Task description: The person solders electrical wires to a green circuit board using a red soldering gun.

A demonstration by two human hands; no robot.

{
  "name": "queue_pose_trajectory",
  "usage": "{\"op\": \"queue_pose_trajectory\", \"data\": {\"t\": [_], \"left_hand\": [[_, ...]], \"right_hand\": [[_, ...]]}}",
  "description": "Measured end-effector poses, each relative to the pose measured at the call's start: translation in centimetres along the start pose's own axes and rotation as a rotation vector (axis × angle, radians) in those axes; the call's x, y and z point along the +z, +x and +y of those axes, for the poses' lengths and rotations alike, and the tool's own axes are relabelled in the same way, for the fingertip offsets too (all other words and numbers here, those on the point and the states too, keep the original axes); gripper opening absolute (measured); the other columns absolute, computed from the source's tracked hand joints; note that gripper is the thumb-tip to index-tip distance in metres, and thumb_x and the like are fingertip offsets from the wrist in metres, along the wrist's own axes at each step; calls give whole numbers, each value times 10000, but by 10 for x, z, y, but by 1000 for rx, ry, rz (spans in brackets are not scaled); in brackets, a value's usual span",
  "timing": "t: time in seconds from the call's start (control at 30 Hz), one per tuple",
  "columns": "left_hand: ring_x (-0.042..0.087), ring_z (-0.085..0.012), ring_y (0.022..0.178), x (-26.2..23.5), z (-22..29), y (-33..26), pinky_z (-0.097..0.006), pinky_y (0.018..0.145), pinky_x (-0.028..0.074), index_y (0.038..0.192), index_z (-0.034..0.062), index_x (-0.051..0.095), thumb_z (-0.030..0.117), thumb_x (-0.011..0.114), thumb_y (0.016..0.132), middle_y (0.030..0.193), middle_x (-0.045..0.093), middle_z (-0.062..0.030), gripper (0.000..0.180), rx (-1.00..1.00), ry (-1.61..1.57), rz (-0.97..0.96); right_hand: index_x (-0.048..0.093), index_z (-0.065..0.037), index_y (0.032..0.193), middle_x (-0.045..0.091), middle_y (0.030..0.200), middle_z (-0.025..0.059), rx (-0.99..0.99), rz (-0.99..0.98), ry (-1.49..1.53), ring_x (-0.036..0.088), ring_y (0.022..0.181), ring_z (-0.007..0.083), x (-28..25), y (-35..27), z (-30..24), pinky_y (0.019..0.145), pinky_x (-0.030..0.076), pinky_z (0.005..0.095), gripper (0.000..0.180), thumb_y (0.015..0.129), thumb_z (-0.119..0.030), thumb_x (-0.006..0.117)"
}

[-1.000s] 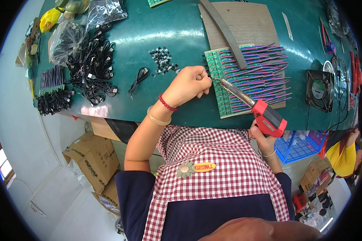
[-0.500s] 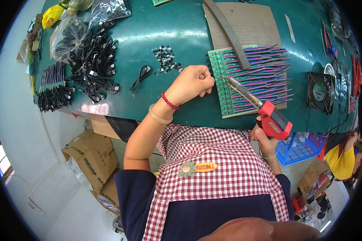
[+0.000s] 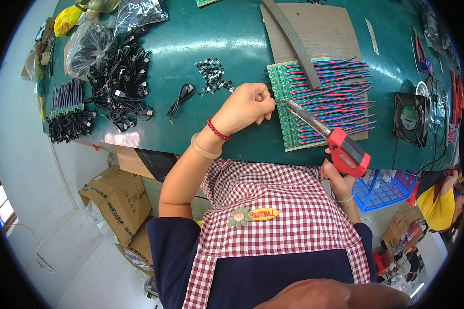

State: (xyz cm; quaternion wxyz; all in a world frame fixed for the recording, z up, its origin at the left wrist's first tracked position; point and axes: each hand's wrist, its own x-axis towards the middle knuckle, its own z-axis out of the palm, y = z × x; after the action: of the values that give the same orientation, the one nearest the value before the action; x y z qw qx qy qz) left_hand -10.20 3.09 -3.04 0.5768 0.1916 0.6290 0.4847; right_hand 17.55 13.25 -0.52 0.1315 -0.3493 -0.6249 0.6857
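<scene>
My right hand [image 3: 338, 177] is wrapped round the grip of a red soldering gun [image 3: 348, 153]. Its metal barrel points up and left, with the tip over the left part of a green circuit board panel [image 3: 290, 129]. Rows of thin coloured wires [image 3: 340, 110] run rightward from this panel. Close by the panel's left edge, my left hand [image 3: 250, 105] is closed, thumb and fingers pressed together; whatever they pinch is too small or hidden to make out. A grey metal bar [image 3: 294, 44] lies across the upper wires and a brown board [image 3: 330, 31].
Small black-and-white parts [image 3: 211, 75] lie scattered beyond my left wrist, beside a coiled black cable [image 3: 181, 99]. Farther left are a heap of black cables [image 3: 119, 87] and a wired board stack [image 3: 67, 100]. A black fan [image 3: 411, 118] stands at the right.
The soldering gun and my right hand have shifted slightly left, bringing the tip nearer the panel's left edge and my left fingertips. My left hand stays in place.
</scene>
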Motion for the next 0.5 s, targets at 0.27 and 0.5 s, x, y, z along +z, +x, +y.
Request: {"op": "queue_pose_trajectory", "data": {"t": [0.27,0.5], "left_hand": [[505,-61,487,0,1,-2,-202,438,388,696,16,513,76,552,784,612,583,-40,114,13,1,1],[532,-85,491,1,7,-6,-219,454,411,719,-7,536,97,567,778,627,605,-61,123,12,80,21]], "right_hand": [[477,49,1098,475,587,52,-19,42,36,437,469,112,-3,2,-4,460,373,248,333,805,-69,580],[473,53,1097,468,574,54,-44,34,60,424,455,114,-1,5,-9,457,373,249,332,805,-70,574]]}}
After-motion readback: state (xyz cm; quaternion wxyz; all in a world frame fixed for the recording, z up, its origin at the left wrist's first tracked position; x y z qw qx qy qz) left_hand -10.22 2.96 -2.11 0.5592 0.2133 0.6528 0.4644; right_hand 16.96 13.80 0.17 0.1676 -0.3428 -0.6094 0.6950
